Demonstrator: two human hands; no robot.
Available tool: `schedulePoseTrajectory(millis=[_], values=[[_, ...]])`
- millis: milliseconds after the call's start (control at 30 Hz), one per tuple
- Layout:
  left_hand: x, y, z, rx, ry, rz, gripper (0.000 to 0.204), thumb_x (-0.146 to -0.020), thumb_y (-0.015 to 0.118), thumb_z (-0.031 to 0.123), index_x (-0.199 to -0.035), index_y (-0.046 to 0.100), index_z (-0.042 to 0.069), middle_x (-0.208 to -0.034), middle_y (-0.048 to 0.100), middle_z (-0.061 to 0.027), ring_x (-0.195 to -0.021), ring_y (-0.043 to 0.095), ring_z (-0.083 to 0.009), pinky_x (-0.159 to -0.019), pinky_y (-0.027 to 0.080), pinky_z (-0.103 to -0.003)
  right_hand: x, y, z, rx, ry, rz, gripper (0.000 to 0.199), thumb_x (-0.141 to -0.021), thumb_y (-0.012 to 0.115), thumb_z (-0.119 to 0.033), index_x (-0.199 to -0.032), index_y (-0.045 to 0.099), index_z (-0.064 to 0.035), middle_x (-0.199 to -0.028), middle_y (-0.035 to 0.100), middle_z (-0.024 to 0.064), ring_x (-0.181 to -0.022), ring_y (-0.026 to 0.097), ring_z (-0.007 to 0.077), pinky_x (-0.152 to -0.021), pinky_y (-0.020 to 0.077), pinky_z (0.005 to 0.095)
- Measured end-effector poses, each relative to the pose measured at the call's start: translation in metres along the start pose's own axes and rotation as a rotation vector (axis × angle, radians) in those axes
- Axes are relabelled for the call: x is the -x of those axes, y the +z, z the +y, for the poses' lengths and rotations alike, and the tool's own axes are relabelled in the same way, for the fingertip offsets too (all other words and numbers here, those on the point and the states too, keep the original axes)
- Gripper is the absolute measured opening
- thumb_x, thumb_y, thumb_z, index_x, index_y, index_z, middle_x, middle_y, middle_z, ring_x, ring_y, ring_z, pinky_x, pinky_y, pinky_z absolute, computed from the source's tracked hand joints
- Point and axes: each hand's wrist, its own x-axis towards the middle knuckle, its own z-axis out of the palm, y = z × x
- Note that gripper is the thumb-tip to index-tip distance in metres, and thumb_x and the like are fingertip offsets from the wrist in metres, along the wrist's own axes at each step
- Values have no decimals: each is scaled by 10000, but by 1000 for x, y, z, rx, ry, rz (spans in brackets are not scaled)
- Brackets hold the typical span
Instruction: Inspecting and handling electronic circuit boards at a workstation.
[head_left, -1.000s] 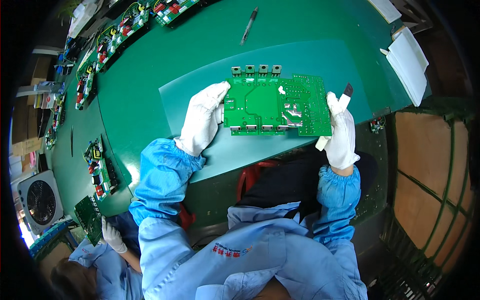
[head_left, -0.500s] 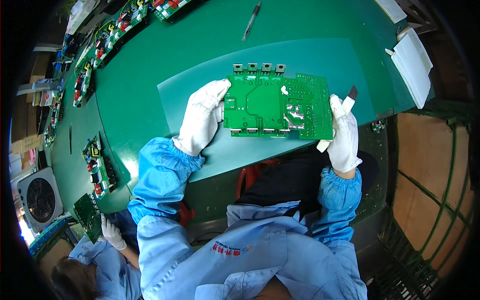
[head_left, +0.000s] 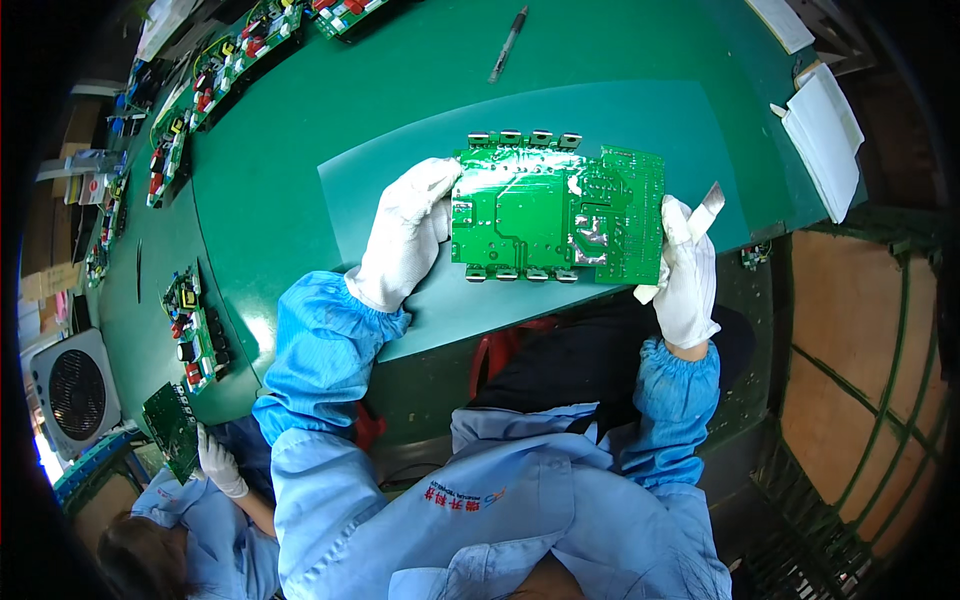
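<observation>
A green circuit board [head_left: 535,215] is held up between my two gloved hands, its solder side facing me. Metal-tabbed components stick out along its far and near edges, and light glares off the far part. My left hand [head_left: 405,230], in a white glove, pinches the board's left edge. My right hand [head_left: 688,275], gloved too, grips the right edge. A flat white strip, perhaps a brush or tool handle [head_left: 708,210], also sits in my right hand; its exact kind is unclear. The fingers behind the board are hidden.
A pale sheet [head_left: 400,320] lies on the green table [head_left: 300,120]. Farther off lies a pen [head_left: 509,45]. Populated boards [head_left: 195,330] line the left side, where a co-worker's gloved hand [head_left: 220,465] holds another board. White papers [head_left: 822,140] rest at the right; a fan [head_left: 75,390] stands far left.
The board has tilted in my hands, so a bright glare now crosses its far part. The strip in my right hand has turned slightly. My hands have hardly shifted.
</observation>
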Motion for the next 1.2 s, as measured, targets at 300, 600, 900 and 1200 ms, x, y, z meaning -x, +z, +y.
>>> schedulePoseTrajectory(millis=[300,600,900,1200], values=[[-4,1,10,254,-225,42,255,-1022,474,336,-915,505,106,-917,528,-8,-852,518,-111,-798,430,-276,0,-3,4,2,-18,-25,357,-984,543,-328,-1100,603,4,-749,517,-48,-543,369,4,-466,283,191],[-3,1,12,246,-222,30,246,-1022,466,312,-897,479,100,-906,513,-10,-846,508,-99,-783,425,-261,3,-6,6,-53,23,-16,372,-982,549,-331,-1130,612,4,-759,538,-51,-561,396,-3,-472,292,183],[4,-3,9,215,-138,-10,193,-992,493,230,-991,554,47,-967,532,-24,-893,536,-109,-821,460,-274,8,-5,9,-230,58,-19,330,-975,573,-290,-1128,622,-2,-742,550,-56,-507,378,-12,-444,280,181],[2,-7,3,243,-123,-23,162,-966,543,192,-1005,578,39,-998,563,-27,-911,551,-115,-809,473,-283,8,-1,12,-233,73,38,297,-996,544,-292,-1118,603,-28,-645,452,-79,-459,319,-13,-407,248,176]])
